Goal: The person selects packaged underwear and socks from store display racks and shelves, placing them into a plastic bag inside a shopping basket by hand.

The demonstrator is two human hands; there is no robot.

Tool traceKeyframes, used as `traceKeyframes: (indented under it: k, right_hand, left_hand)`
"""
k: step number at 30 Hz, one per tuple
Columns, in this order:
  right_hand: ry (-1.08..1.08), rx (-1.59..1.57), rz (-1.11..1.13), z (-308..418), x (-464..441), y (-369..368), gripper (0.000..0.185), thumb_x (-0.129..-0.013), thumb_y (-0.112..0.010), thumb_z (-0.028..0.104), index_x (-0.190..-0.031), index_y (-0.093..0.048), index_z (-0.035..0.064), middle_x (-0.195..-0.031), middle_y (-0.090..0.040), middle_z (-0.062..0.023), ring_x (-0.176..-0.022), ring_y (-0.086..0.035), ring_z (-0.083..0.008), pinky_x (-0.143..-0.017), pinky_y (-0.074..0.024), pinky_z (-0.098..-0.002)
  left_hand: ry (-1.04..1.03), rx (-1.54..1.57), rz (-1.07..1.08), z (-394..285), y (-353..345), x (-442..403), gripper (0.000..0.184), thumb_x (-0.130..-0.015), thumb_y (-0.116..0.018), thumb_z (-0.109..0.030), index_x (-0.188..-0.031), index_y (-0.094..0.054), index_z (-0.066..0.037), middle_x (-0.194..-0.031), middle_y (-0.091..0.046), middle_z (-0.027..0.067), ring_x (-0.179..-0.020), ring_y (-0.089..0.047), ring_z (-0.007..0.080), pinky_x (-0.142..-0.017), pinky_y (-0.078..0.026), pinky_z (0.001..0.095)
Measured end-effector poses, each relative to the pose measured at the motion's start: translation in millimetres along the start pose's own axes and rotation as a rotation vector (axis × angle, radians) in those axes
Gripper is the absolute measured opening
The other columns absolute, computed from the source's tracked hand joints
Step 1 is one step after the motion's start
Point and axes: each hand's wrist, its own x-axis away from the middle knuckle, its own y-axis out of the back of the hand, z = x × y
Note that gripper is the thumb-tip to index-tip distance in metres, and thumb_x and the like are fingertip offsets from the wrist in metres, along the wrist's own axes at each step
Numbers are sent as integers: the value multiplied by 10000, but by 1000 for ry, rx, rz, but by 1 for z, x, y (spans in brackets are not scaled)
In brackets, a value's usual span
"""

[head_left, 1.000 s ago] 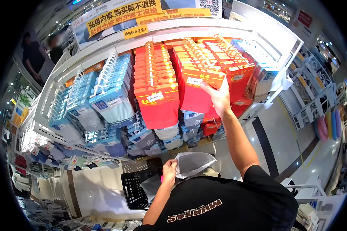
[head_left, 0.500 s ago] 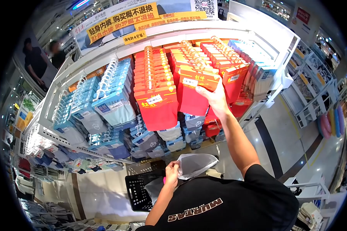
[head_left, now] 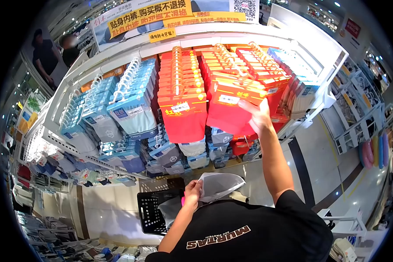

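My right hand (head_left: 261, 117) is closed on the right edge of the front red underwear pack (head_left: 227, 112), thumb across its face near the white barcode label. That pack is tilted and hangs with others on a rack hook. To its left hangs another row of red underwear packs (head_left: 182, 120). Lower down, the fingers of my left hand (head_left: 193, 193) pinch the edge of a translucent whitish plastic bag (head_left: 222, 185). Behind and left of that hand is a black shopping basket (head_left: 146, 215), with a greyish item partly visible in it.
Blue underwear packs (head_left: 133, 114) hang at the left of the white display rack (head_left: 336, 65). A yellow sign (head_left: 150, 15) tops it. Two people, one in a dark shirt (head_left: 46, 56), are visible at far left. White shelving (head_left: 351, 94) stands across the aisle on the right.
My right hand has pulled the front red pack slightly down and right, and the pack is now more tilted. My left hand still holds the plastic bag. The view has shifted a little.
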Motion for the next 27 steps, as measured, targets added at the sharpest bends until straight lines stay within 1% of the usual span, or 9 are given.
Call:
traceKeyframes:
  k: [5,6,10,15,16,18,20,23,27]
  right_hand:
    - [-3,76,4,18,26,34,700,-668,-747,40,-1314,-480,-12,-1219,-608,-117,-1127,-589,-232,-979,-474,-362]
    - [33,154,20,21,33,42,802,-682,-810,222,-1350,-447,-34,-1278,-587,-132,-1146,-601,-272,-1002,-483,-411]
    - [-82,311,170,31,60,68,981,-583,-899,344,-1369,-430,-8,-1253,-601,-115,-1126,-615,-259,-976,-503,-408]
    - [-194,458,269,-19,92,55,768,-545,-896,170,-1209,-548,5,-1191,-573,-105,-1107,-580,-245,-988,-480,-391]
    - [-158,363,232,-33,97,51,713,-470,-890,15,-1135,-636,7,-1040,-676,-74,-1031,-620,-220,-924,-519,-364]
    - [13,526,241,-61,116,65,452,-506,-905,108,-915,-720,52,-1070,-664,-98,-1127,-572,-281,-975,-468,-393]
    - [-50,561,251,-77,134,82,415,-538,-906,157,-898,-726,55,-1142,-628,-115,-1146,-558,-294,-1000,-440,-404]
    - [-211,360,133,-83,155,84,616,-559,-897,147,-1100,-630,21,-1238,-558,-79,-1176,-541,-257,-1029,-429,-406]
    - [-403,44,14,-77,159,75,592,-586,-875,78,-1118,-625,13,-1246,-562,-84,-1159,-559,-216,-1000,-462,-367]
  left_hand:
    - [-117,21,79,12,6,-15,142,-959,-609,-177,-876,-623,-63,-656,-537,-32,-535,-471,53,-470,-373,232]
    - [-155,-30,70,9,5,-17,152,-958,-605,-179,-875,-624,-53,-659,-541,-26,-549,-482,64,-479,-381,241]
    - [-216,-89,75,-15,-10,-16,182,-960,-589,-199,-900,-629,-32,-672,-545,-13,-578,-498,83,-499,-390,256]
    - [-48,203,136,-33,-29,-18,194,-961,-593,-238,-922,-628,-50,-666,-532,-41,-545,-454,49,-476,-349,224]
    - [27,184,187,-34,-26,-19,181,-960,-611,-265,-939,-635,-87,-746,-570,-60,-607,-485,30,-529,-362,201]
    - [70,177,135,-37,-32,-20,181,-959,-612,-267,-933,-630,-88,-730,-561,-65,-597,-474,30,-517,-346,204]
    - [115,212,92,-37,-36,-20,193,-955,-611,-281,-937,-617,-89,-701,-549,-57,-580,-467,36,-502,-327,210]
    - [97,262,128,-37,-37,-21,207,-956,-602,-292,-937,-608,-86,-702,-552,-45,-573,-468,42,-490,-323,219]
    - [115,255,166,-42,-39,-20,212,-956,-588,-290,-934,-602,-80,-693,-546,-29,-536,-457,58,-463,-321,234]
